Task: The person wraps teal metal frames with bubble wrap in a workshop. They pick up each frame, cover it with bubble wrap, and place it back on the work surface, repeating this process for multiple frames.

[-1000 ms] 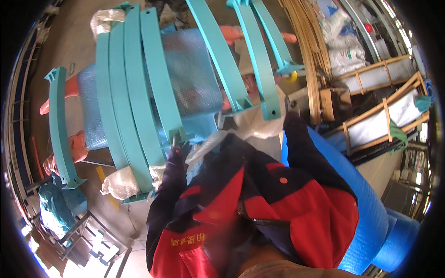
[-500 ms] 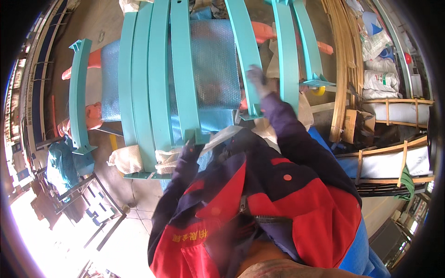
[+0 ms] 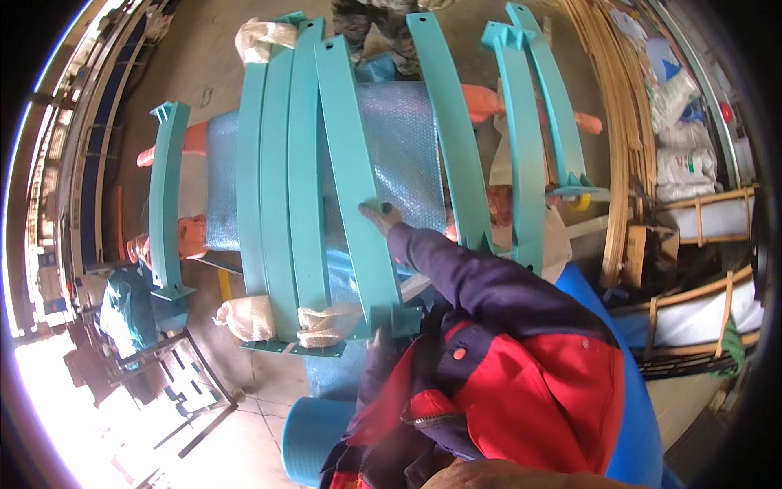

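The beam (image 3: pixel 348 138) may slip, because the right hand (image 3: pixel 384 218) touches one edge; whether its or the left hand's (image 3: pixel 375 338) fingers pinch, I cannot tell.

Eight turquoise steel beams (image 3: pixel 346 155) in all: one short at far left, three side by side, one just right of these, and three farther right. Three pale foam wraps (image 3: pixel 246 319) on beam ends, one far and two near. Two wood-framed white packs (image 3: pixel 684 322). One cardboard box (image 3: pixel 634 257). One green cloth (image 3: pixel 732 346). Two camouflage trouser legs (image 3: pixel 397 37).
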A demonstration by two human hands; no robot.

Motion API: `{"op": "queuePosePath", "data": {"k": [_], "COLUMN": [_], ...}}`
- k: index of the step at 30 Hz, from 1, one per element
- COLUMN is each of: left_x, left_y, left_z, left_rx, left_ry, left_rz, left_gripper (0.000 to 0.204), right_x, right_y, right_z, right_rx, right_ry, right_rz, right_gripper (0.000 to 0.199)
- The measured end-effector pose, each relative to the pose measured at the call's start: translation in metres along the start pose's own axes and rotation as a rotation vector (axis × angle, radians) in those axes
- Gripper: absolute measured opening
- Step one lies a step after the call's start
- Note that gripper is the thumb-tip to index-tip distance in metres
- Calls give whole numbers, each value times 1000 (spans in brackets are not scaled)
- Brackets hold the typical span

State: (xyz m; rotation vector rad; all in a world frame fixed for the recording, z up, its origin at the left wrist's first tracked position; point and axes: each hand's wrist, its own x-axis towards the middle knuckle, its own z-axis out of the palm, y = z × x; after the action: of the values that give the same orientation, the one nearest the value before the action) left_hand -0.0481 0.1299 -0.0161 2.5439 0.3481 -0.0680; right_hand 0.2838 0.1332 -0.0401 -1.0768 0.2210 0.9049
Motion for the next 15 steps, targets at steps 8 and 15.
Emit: {"op": "queuePosePath", "data": {"k": [8, 15], "left_x": [1, 14], "left_y": [46, 21], "left_z": [-124, -343], "left_rx": [-456, -167], "left_ry": [-69, 549], "left_rz": [-3, 291], "left_gripper": [46, 44], "right_x": [-87, -147], "right_y": [-62, -141], "right_z": [93, 185], "right_rx": [217, -751], "right_ry": [-348, -654], "right_rz": [-316, -760], "right_gripper": [46, 65]}}
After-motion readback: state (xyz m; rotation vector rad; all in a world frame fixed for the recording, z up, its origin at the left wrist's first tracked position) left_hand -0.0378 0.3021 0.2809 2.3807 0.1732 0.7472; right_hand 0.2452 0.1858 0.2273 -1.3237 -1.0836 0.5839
